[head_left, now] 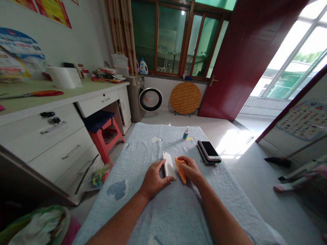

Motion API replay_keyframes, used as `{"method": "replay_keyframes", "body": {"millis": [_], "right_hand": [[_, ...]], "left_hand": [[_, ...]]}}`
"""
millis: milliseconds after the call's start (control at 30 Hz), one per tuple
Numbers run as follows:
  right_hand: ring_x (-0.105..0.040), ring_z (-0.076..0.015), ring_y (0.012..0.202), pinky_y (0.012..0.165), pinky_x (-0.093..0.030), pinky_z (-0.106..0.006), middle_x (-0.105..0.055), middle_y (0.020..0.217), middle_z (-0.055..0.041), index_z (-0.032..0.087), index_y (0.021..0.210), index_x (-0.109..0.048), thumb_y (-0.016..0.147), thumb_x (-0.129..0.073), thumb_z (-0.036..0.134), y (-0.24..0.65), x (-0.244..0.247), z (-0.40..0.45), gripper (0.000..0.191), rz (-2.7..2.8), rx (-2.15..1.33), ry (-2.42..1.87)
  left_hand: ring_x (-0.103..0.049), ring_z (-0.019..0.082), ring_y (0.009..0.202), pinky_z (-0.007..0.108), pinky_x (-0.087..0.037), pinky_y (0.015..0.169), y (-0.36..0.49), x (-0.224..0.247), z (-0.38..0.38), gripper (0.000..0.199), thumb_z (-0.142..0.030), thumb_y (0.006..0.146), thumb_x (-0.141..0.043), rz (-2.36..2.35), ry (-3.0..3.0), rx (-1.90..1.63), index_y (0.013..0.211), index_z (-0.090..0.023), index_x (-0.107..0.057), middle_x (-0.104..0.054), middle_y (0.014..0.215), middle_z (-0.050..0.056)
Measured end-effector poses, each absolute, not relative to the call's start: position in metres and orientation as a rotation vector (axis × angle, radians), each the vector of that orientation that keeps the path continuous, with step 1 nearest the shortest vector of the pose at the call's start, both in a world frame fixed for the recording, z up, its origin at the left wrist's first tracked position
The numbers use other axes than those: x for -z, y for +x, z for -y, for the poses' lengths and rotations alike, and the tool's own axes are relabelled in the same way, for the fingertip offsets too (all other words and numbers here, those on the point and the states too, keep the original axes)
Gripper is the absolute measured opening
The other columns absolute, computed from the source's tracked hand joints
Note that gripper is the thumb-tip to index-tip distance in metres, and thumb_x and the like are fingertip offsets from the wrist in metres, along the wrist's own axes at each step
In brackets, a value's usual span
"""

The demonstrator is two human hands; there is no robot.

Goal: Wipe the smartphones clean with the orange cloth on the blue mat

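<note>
My left hand (pixel 155 179) grips a white smartphone (pixel 169 166) by its left edge and near corner, its pale back tilted up and toward the right. Pinched in the fingers of my right hand (pixel 191 168) is an orange cloth (pixel 181 171), close to the phone's right side with a small gap between them. A stack of phones (pixel 209 150) lies to the right of my right hand, the top one with its dark screen up. Farther off stands a small spray bottle (pixel 186 133) with a white cap.
A light blue quilted cover (pixel 143 146) lies under everything. At left are a white desk (pixel 61 143), a red stool (pixel 104 136) and a waste bin (pixel 43 226). A washing machine (pixel 135 98) with its door open stands beyond; a red door (pixel 245 58) is at right.
</note>
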State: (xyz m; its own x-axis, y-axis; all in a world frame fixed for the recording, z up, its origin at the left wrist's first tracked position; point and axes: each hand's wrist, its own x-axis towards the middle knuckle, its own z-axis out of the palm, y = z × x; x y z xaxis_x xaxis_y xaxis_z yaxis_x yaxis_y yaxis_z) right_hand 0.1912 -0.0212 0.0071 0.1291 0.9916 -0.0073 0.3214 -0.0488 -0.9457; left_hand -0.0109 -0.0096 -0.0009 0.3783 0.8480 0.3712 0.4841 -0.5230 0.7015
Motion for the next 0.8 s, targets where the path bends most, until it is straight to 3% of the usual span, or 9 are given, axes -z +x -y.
{"method": "replay_keyframes", "body": {"millis": [200, 333, 500, 633, 800], "right_hand": [[-0.047, -0.0118, 0.064, 0.059, -0.039, -0.021, -0.054, 0.070, 0.0021, 0.017, 0.084, -0.058, 0.073, -0.056, 0.037, 0.193, -0.005, 0.019, 0.023, 1.411, -0.703, -1.553], [-0.050, -0.0128, 0.067, 0.063, -0.041, -0.022, -0.055, 0.071, 0.0010, 0.017, 0.082, -0.060, 0.078, -0.058, 0.041, 0.190, -0.002, 0.018, 0.024, 1.505, -0.591, -1.555], [-0.056, -0.0152, 0.081, 0.076, -0.044, -0.025, -0.058, 0.089, -0.0049, 0.018, 0.086, -0.068, 0.084, -0.058, 0.036, 0.185, -0.003, 0.021, 0.021, 1.703, -0.509, -1.515], [-0.054, -0.0174, 0.093, 0.086, -0.040, -0.028, -0.058, 0.095, -0.0064, 0.020, 0.091, -0.072, 0.085, -0.059, 0.027, 0.184, -0.004, 0.023, 0.016, 1.818, -0.465, -1.547], [-0.054, -0.0162, 0.088, 0.082, -0.040, -0.026, -0.056, 0.090, -0.0053, 0.020, 0.090, -0.073, 0.087, -0.055, 0.021, 0.183, -0.005, 0.024, 0.019, 1.882, -0.462, -1.571]], "left_hand": [[-0.059, 0.030, 0.105, 0.045, -0.046, 0.093, -0.004, 0.004, 0.012, 0.078, -0.051, 0.061, -0.080, -1.144, 2.245, -0.793, 0.126, -0.015, -0.055, -0.065, 0.113, 0.013], [-0.054, 0.030, 0.108, 0.046, -0.043, 0.095, -0.004, 0.006, 0.010, 0.072, -0.053, 0.067, -0.075, -1.121, 2.367, -0.769, 0.126, -0.018, -0.055, -0.063, 0.112, 0.012], [-0.051, 0.028, 0.107, 0.043, -0.041, 0.095, -0.005, 0.006, 0.007, 0.059, -0.055, 0.074, -0.069, -1.098, 2.445, -0.760, 0.120, -0.020, -0.058, -0.062, 0.111, 0.009], [-0.050, 0.029, 0.110, 0.044, -0.039, 0.097, -0.006, 0.008, 0.007, 0.062, -0.055, 0.072, -0.071, -1.146, 2.467, -0.744, 0.121, -0.018, -0.058, -0.061, 0.115, 0.010], [-0.048, 0.031, 0.120, 0.048, -0.035, 0.104, -0.007, 0.013, 0.006, 0.066, -0.055, 0.072, -0.070, -1.143, 2.486, -0.729, 0.126, -0.020, -0.056, -0.058, 0.129, 0.011]]}}
